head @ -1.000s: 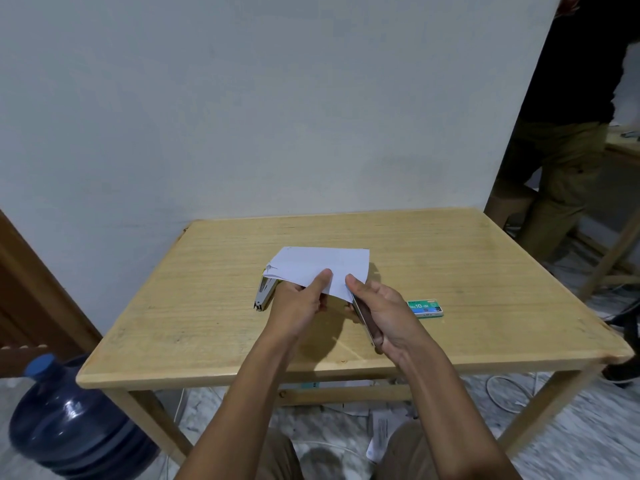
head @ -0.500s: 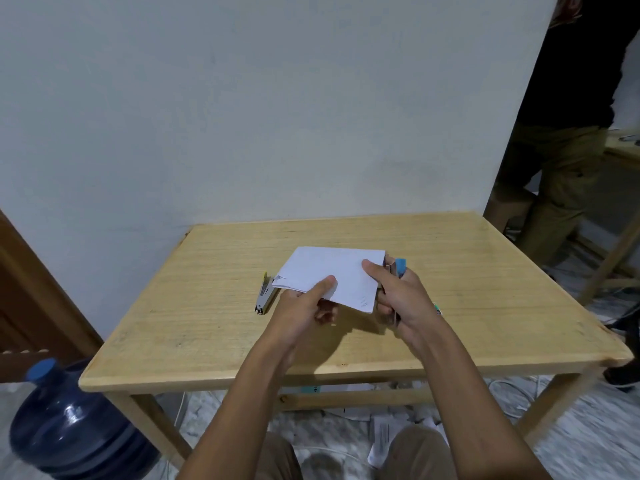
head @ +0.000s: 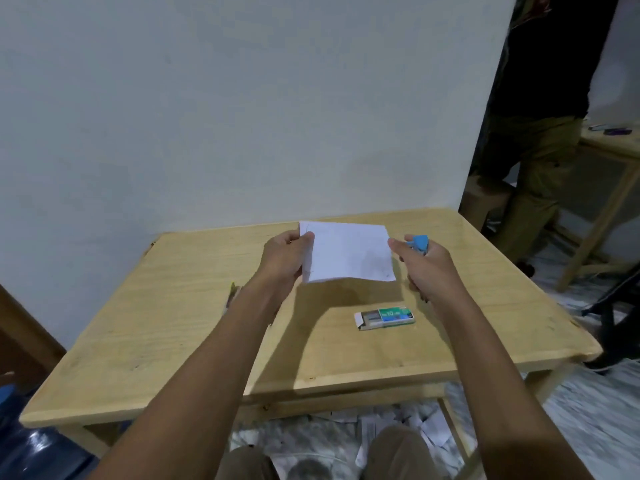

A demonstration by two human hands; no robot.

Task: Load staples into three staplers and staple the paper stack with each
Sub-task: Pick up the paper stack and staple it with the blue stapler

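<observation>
My left hand [head: 287, 261] pinches the left edge of the paper stack [head: 349, 252] and holds it raised above the desk [head: 173, 341]. My right hand [head: 429, 268], just right of the paper stack and not touching it, is curled around a blue stapler [head: 419, 244] whose tip pokes out above the fingers. A staple box [head: 384, 318], its tray slid partly out, lies on the desk below the paper stack, nearer me. A second stapler [head: 232, 296], mostly hidden by my left forearm, lies to the lower left of the paper stack. Far right of the paper stack, another person [head: 540, 133] stands beside a second table [head: 609, 142].
</observation>
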